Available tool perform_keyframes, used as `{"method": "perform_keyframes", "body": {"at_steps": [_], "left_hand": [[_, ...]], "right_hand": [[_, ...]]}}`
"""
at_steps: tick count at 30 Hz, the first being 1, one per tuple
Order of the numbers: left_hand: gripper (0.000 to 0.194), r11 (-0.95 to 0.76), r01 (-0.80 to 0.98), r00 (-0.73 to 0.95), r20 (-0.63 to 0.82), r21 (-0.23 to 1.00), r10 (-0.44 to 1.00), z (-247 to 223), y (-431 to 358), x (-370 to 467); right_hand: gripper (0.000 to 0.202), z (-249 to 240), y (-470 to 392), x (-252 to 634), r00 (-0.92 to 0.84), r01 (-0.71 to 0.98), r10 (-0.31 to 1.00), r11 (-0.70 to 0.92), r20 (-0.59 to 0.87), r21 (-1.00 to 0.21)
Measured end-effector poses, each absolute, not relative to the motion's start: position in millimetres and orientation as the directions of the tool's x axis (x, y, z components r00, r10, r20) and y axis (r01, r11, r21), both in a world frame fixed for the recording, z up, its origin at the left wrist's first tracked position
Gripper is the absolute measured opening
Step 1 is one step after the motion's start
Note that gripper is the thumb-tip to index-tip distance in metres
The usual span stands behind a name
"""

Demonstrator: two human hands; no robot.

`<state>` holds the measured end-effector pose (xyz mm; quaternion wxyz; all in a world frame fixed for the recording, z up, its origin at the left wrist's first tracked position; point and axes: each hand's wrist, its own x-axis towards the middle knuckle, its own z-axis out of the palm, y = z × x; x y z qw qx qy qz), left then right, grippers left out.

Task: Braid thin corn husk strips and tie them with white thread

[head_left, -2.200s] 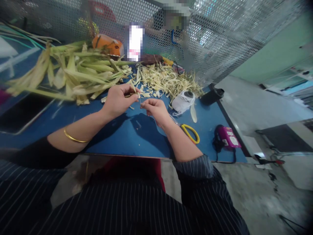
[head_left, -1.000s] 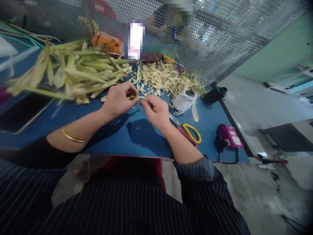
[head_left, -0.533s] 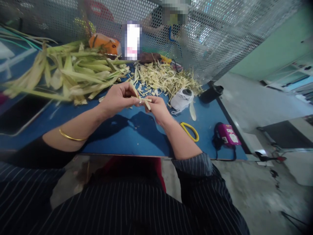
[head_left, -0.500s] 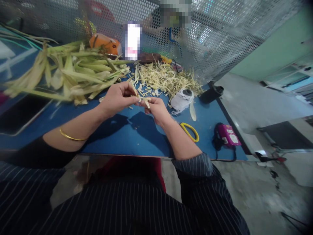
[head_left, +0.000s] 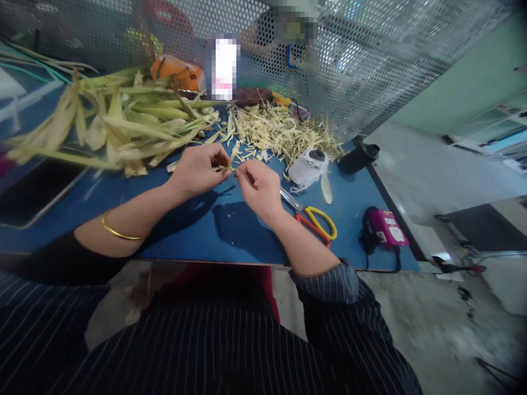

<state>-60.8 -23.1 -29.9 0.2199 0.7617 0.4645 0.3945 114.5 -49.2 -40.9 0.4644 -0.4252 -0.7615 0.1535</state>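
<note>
My left hand (head_left: 197, 171) is pinched closed on a small piece of corn husk (head_left: 231, 156), which sticks up past the thumb and fingertips. Close beside it, my right hand (head_left: 261, 189) has thumb and forefinger pressed together near the husk's end; whatever they hold is too small to make out. Both hands are above the blue tabletop (head_left: 242, 219). Scissors (head_left: 315, 222) with yellow and red handles lie by my right wrist. Behind them stands a tilted spool of white thread (head_left: 307, 169).
Long corn husks (head_left: 135, 118) are heaped at the left, and shredded husk (head_left: 280, 131) at the back. A perforated metal screen (head_left: 341, 71) borders the rear. At the right are a black cylinder (head_left: 358, 158) and a purple box (head_left: 389, 227) with a cord. A dark tablet-like slab (head_left: 37, 189) lies left.
My right hand has turned, and the pale husk strip by its fingers no longer shows there. The fingertips are slightly apart. More of the scissors has come into sight beside my right wrist.
</note>
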Motion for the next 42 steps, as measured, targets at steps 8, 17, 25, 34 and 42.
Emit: {"method": "perform_keyframes", "body": {"at_steps": [8, 17, 25, 34, 42], "left_hand": [[0.016, -0.316, 0.122, 0.502, 0.216, 0.941, 0.837, -19, -29, -61], [0.021, -0.32, 0.085, 0.199, 0.298, 0.944, 0.933, -28, -25, -55], [0.008, -0.425, 0.319, 0.111, 0.412, 0.847, 0.905, -29, -27, -55], [0.007, -0.429, 0.35, 0.125, 0.412, 0.833, 0.903, -27, -30, -54], [0.009, -0.395, 0.326, 0.285, 0.309, 0.859, 0.907, -32, -26, -57]], "right_hand": [[0.019, -35, -26, 129, -0.256, 0.198, 0.948, 0.243, 0.189, -0.95], [0.021, -42, -33, 121, -0.351, -0.158, 0.92, -0.243, -0.175, -0.957], [0.019, -44, -47, 106, -0.241, -0.125, 0.965, -0.141, -0.108, -0.982], [0.028, -35, -59, 108, -0.27, 0.477, 0.834, 0.55, 0.481, -0.686], [0.022, -29, -50, 121, -0.338, 0.48, 0.753, 0.654, 0.565, -0.584]]}}
